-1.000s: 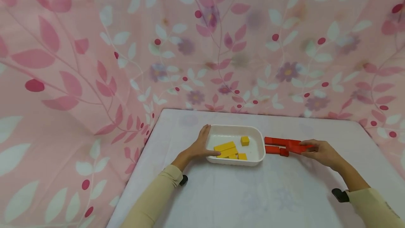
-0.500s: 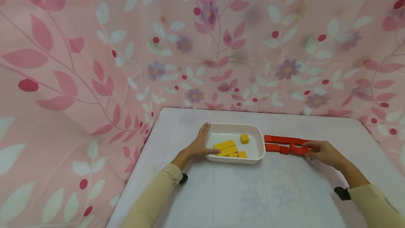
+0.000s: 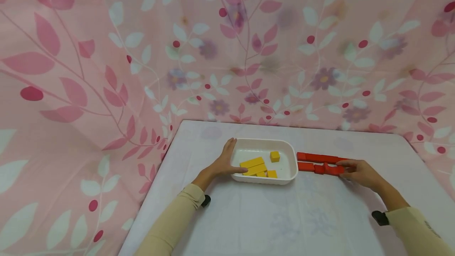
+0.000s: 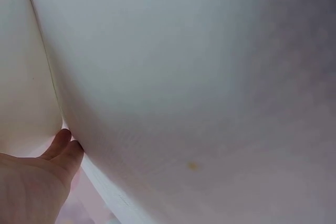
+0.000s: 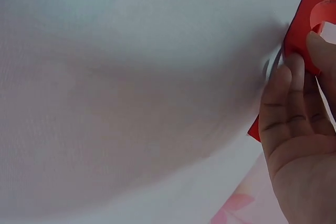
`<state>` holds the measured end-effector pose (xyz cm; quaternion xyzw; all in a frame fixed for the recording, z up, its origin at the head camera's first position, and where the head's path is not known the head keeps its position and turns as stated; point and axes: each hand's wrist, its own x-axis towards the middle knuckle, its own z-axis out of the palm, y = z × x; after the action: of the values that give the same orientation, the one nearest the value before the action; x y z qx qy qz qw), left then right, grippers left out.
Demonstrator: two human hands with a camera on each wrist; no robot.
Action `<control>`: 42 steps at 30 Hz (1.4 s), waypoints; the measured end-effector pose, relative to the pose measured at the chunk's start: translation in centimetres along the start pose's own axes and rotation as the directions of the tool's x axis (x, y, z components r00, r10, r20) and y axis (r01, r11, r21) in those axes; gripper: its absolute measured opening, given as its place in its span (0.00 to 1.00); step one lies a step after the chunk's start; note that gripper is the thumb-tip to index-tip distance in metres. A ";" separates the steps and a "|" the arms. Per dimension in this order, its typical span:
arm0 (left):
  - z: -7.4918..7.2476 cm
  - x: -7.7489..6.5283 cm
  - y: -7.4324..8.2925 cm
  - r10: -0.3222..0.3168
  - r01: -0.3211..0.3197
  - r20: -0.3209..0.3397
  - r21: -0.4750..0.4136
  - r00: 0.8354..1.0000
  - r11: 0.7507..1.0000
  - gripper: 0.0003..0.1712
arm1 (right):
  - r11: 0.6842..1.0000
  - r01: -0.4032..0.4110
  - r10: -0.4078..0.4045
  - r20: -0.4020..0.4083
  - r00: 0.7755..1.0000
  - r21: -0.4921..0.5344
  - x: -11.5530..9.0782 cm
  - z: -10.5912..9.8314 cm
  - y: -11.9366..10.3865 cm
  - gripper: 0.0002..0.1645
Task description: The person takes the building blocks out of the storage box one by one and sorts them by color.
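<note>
In the head view, my left hand (image 3: 221,165) rests spread over the left end of a white tray (image 3: 291,157). Its fingers lie along the outer side and its thumb reaches over the near rim. Inside the tray are yellow bars (image 3: 253,166) and yellow cubes (image 3: 275,156). Right of it, my right hand (image 3: 362,173) pinches a red arch block (image 3: 334,170) by its right end. That block lies against a small red cube (image 3: 318,168), in line with a red rectangular block (image 3: 305,166). In the right wrist view, thumb and fingertips hold the red arch block (image 5: 304,24).
Behind the near red row runs a parallel row of long red blocks (image 3: 320,158), its right end partly covered by my hand. Everything stands on a table with a white cloth (image 3: 263,216). Pink floral fabric (image 3: 249,50) hangs at the back and left.
The red arch block, held above the table a second ago, has come down into the near red row and shifted slightly left against the cube. My left hand and the tray stay in place.
</note>
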<state>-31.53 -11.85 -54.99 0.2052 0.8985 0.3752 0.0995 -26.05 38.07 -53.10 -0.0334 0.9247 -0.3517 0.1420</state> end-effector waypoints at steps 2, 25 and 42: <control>0.0 0.0 0.0 0.000 0.000 0.001 -0.001 1.000 1.000 0.72 | 1.000 -0.012 0.012 -0.010 1.000 -0.011 0.0 0.1 0.1 0.30; -0.8 -0.5 1.0 -0.029 0.029 0.031 -0.011 0.999 1.000 0.78 | 0.991 0.122 -0.127 -0.125 0.984 -0.045 -2.2 -0.9 -3.3 0.34; -0.6 -0.3 0.3 0.001 0.001 0.041 -0.038 0.999 0.999 0.79 | 0.964 0.262 -0.254 -0.140 0.957 0.039 0.6 1.6 -8.9 0.32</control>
<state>-31.39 -12.17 -54.33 0.2110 0.8889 0.3881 0.1217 -26.46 30.24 -48.51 -0.1262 0.9093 -0.3951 0.0336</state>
